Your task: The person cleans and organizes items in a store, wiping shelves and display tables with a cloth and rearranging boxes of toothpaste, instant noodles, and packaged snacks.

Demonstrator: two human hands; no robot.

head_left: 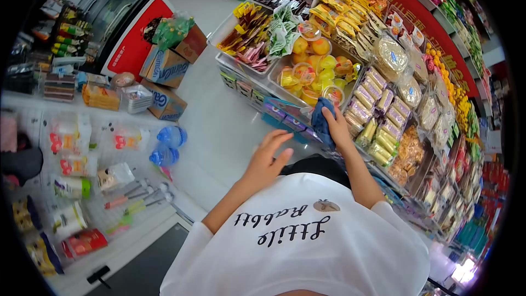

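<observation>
My right hand is closed on a dark blue cloth, which presses against the front edge of a clear bin holding jelly cups and fruit-like packs. Out in front of my body, my left hand holds nothing, its fingers apart above the floor. Beside my right hand lie rows of purple-wrapped snack packs. Farther along the same display are green-and-white packets and red-and-yellow packets.
Cardboard boxes are stacked by a red-sided freezer. To my left, a white pegboard rack holds hanging goods. Blue-capped water bottles stand next to it. More snack shelves rise at the right.
</observation>
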